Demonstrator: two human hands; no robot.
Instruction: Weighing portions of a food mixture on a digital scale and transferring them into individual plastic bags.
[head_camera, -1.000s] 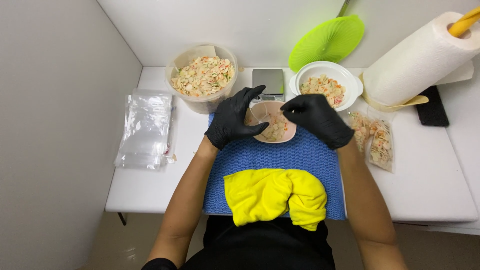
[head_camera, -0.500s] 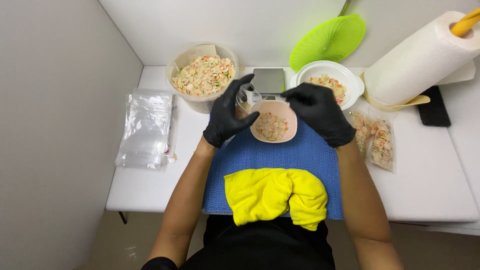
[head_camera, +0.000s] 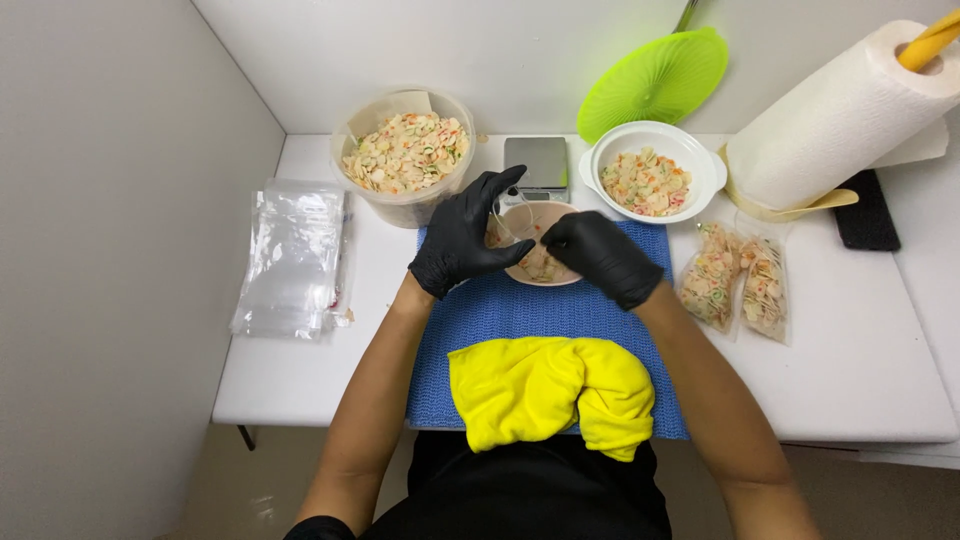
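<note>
Progress, judging by what lies out: two filled bags (head_camera: 738, 283) of mixed pasta-like pieces sit at centre right of the frame, just beside the blue mat (head_camera: 520, 330). A stack of empty clear bags (head_camera: 290, 255) waits at left, and the big tub (head_camera: 405, 155) at upper centre-left is nearly full, so most of the portioning looks left to do. White bowl (head_camera: 650, 180) at upper centre-right holds more pieces; the small scale (head_camera: 537, 163) sits between tub and bowl.

Now: both gloved hands meet over the small pink bowl (head_camera: 545, 265) at frame centre, on the mat's top edge. Left hand (head_camera: 465, 240) has its fingers pinched on a small clear bag (head_camera: 512, 218), holding it up over the bowl. Right hand (head_camera: 600, 255) is curled at the bowl's right rim, fingers bent in toward the bag; can't tell if it grips bag or bowl.

Vs 0.5 s ago: hands sat a bit wider apart, more of the bowl showed; now the right hand has closed in. Yellow cloth (head_camera: 545, 390) at lower centre is unchanged.
</note>
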